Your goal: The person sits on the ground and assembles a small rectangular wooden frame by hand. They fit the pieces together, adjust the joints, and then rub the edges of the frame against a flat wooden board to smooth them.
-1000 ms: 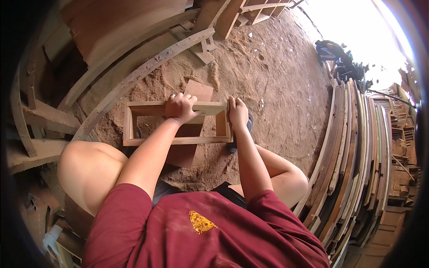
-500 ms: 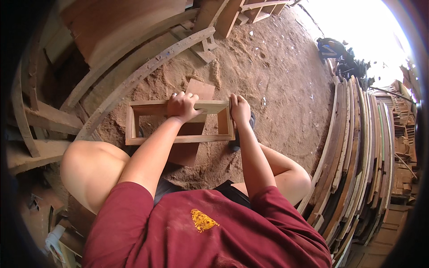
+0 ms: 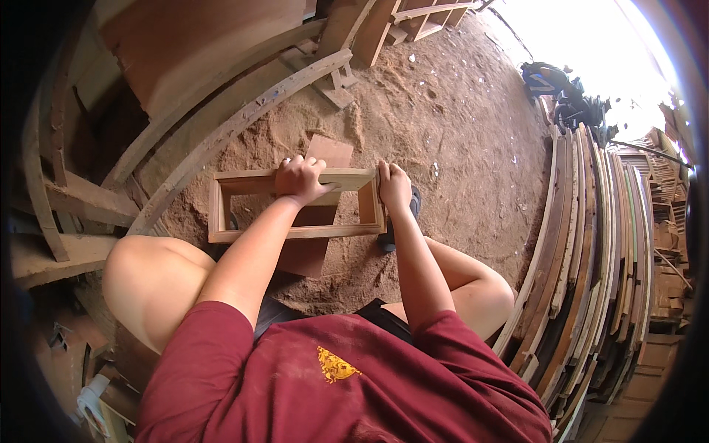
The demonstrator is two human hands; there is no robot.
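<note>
A rectangular wooden frame [image 3: 255, 235], open in the middle, is held out in front of me between my bent legs. My left hand [image 3: 299, 179] is closed over its far rail near the middle. At the frame's right end my right hand [image 3: 395, 186] presses against the outer side with curled fingers. Whether anything lies between those fingers and the wood is hidden. Under the frame, a reddish-brown board [image 3: 331, 150] shows beyond the far rail and again on the near side.
Curved timber pieces [image 3: 244, 118] lie on the left beside a large wooden panel [image 3: 199, 44]. Long planks [image 3: 569, 258] are stacked on the right. Shelf-like wooden frames [image 3: 428, 22] stand at the far end. Sandy ground [image 3: 473, 148] stretches ahead; dark objects [image 3: 569, 96] sit by the bright opening.
Both hands keep their places on the wooden frame. The whole picture has shifted very slightly, and the frame sits a little lower in it.
</note>
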